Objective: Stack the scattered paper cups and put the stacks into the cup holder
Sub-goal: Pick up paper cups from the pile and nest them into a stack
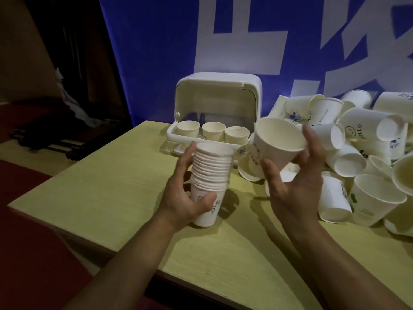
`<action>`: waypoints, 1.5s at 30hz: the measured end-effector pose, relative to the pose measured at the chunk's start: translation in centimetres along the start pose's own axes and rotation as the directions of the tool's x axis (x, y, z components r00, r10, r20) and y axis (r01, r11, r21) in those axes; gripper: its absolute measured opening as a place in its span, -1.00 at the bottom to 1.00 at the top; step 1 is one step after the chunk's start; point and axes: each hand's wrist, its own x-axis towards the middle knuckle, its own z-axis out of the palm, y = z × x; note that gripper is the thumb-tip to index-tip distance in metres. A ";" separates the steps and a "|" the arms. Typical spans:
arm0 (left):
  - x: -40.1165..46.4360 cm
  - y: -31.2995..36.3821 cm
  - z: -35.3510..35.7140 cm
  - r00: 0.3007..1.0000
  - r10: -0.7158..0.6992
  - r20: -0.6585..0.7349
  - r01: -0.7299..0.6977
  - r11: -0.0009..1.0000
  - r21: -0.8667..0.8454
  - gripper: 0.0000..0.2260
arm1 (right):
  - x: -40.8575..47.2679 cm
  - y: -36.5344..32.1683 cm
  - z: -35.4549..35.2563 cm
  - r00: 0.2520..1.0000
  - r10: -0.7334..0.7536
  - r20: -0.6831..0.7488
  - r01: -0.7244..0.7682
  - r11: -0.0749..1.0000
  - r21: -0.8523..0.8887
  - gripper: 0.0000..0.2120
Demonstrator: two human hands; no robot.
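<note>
So from where I'm standing, the cup holder (214,113) sits at the back of the table (111,186) with its lid flipped up, and there are already three stacks poking out of its tray. Just in front of the holder, the person's left hand (190,198) is wrapped around a tall stack of cups (210,180), thumb across the bottom cup and fingers curled round the back, base lifted a bit off the table by the look of it. To the right of the holder's front corner, the right hand (297,175) has a single cup (277,142) pinched between thumb and spread fingertips, mouth tilted up and toward the left.

What I'd worry about: that stack is tall and only gripped low down, and it's leaning a touch already. If the single cup comes in crooked or gets pushed hard, the top could kink or slide apart. The cup's tilted too, so its base needs to swing down first or the rim just bumps the top one.

Also the big loose pile of cups (357,157) off to the right of the holder is right by the elbow and near the table edge, so one careless sweep probably sends a few rolling onto the floor.
</note>
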 end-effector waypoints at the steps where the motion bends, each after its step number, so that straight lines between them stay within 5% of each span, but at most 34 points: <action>1: 0.0 0.3 0.2 0.998 0.051 0.024 -0.053 0.995 0.081 -0.08 | -0.1 -0.2 0.1 0.998 -0.032 -0.053 0.035 0.997 0.063 -0.31; 5: 0.0 0.7 1.1 0.952 0.269 0.143 -0.303 0.889 0.343 -0.06 | -0.1 -0.3 0.6 0.982 -0.115 -0.153 0.150 0.960 0.238 -0.47; 8: 0.0 0.7 1.5 0.931 0.313 0.188 -0.363 0.848 0.385 -0.05 | -0.3 -0.4 0.6 0.989 -0.118 -0.094 0.140 0.949 0.282 -0.45; 15: -0.1 0.7 1.1 0.966 0.246 0.076 -0.258 0.919 0.300 -0.07 | -1.5 0.1 1.0 0.910 0.066 0.408 -0.049 0.997 -0.052 -0.51; 22: 0.0 1.4 1.4 0.990 0.131 0.058 -0.140 0.964 0.224 -0.04 | -0.6 -0.3 0.1 0.857 0.106 0.504 -0.071 0.994 -0.089 -0.45; 27: 1.0 4.4 3.1 0.959 0.149 0.241 -0.196 0.964 0.183 0.03 | 1.5 -2.4 -3.8 0.933 0.201 0.297 -0.188 0.980 -0.073 -0.54; 33: 1.3 9.9 11.1 0.840 0.336 0.426 -0.339 0.938 -0.073 -0.01 | 0.2 -4.7 -14.2 0.979 0.203 0.003 -0.200 0.969 -0.145 -0.72; 41: -0.7 14.3 24.1 0.769 0.447 0.457 -0.336 0.891 -0.306 -0.08 | -1.6 -5.2 -26.1 0.946 0.194 -0.259 -0.293 0.855 -0.428 -0.77; 45: -1.5 15.0 28.2 0.794 0.471 0.385 -0.351 0.872 -0.343 -0.07 | -3.8 -4.5 -31.4 0.908 0.131 -0.399 -0.373 0.688 -0.623 -0.71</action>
